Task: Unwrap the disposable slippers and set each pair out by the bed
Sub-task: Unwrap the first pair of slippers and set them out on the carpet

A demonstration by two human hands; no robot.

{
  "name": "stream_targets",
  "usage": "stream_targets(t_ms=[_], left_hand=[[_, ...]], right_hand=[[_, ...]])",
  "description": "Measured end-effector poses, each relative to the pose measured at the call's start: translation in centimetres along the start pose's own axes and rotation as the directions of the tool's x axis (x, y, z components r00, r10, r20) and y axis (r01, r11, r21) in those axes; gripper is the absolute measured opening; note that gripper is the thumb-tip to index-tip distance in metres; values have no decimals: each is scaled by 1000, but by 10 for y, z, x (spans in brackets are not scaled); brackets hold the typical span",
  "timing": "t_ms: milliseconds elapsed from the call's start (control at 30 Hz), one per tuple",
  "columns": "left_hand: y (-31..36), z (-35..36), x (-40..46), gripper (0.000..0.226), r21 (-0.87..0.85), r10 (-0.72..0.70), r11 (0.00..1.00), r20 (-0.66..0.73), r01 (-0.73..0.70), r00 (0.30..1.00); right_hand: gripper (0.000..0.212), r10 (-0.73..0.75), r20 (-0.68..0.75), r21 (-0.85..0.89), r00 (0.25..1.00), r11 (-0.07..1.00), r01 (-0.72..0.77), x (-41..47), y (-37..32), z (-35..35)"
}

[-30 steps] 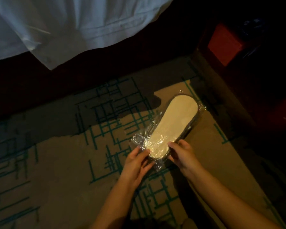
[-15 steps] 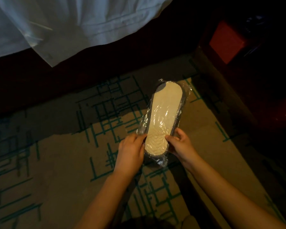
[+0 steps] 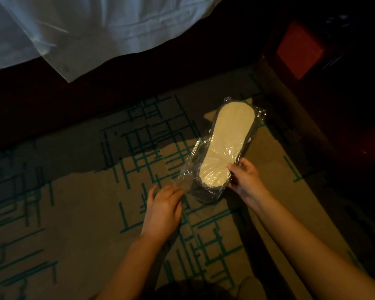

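The slippers (image 3: 226,148), sole up and still sealed in a clear wrapper (image 3: 189,169), are held above the carpet (image 3: 74,213) right of the frame's centre. Their near end is pinched by the right hand (image 3: 245,180), thumb on the pale sole and fingers beneath. The wrapper's loose lower-left edge is touched by the fingertips of the left hand (image 3: 162,211); whether film is actually clamped there cannot be told. A dark edge is seen around the sole. White bedding (image 3: 95,24) is draped across the upper left, and a red-topped piece of furniture (image 3: 299,50) is seen at the upper right.
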State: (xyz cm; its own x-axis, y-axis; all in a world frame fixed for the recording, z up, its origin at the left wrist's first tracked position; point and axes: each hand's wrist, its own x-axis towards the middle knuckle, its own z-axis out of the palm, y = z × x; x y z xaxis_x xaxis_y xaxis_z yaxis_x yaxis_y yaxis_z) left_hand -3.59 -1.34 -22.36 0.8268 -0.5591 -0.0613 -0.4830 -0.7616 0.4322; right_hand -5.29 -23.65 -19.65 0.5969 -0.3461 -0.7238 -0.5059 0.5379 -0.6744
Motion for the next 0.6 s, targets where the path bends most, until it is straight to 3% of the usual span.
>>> stream_targets(t_ms=[100,167,200,267,333,367,400,467,533,600], left_hand=[[-11,7,-5,41,-4,-74,997,88,75,993],[-17,3,-10,34,-238,-239,936,110,259,965],[-19,-2,-12,26,-362,-364,846,140,390,921],[-26,-8,-10,19,-617,-624,496,238,612,745],[-26,-19,2,21,-773,-740,22,413,633,531],[-28,-25,9,22,-789,-744,-114,471,604,474],[-29,-29,17,22,-792,-739,-142,484,593,469],[-21,-39,29,20,-801,-707,-44,447,597,548],[-1,-47,38,25,-785,-658,162,366,598,658],[14,-53,51,56,-682,-590,434,278,589,758]], right_hand=[[13,-31,10,-8,999,999,32,-6,2,8],[12,-71,-16,-15,997,997,71,-7,0,7],[12,-88,-27,-15,996,996,88,-7,-2,5],[19,-121,-17,-29,993,992,120,-8,-5,1],[24,-155,8,-63,988,986,155,-9,-7,-1],[25,-175,21,-79,984,981,176,-10,-6,-1],[25,-195,32,-84,980,977,197,-11,-6,0],[23,-225,51,-71,973,971,228,-13,-3,5],[22,-233,93,-49,968,970,238,-16,-1,10],[22,-227,186,-66,956,968,243,-21,-2,14]])
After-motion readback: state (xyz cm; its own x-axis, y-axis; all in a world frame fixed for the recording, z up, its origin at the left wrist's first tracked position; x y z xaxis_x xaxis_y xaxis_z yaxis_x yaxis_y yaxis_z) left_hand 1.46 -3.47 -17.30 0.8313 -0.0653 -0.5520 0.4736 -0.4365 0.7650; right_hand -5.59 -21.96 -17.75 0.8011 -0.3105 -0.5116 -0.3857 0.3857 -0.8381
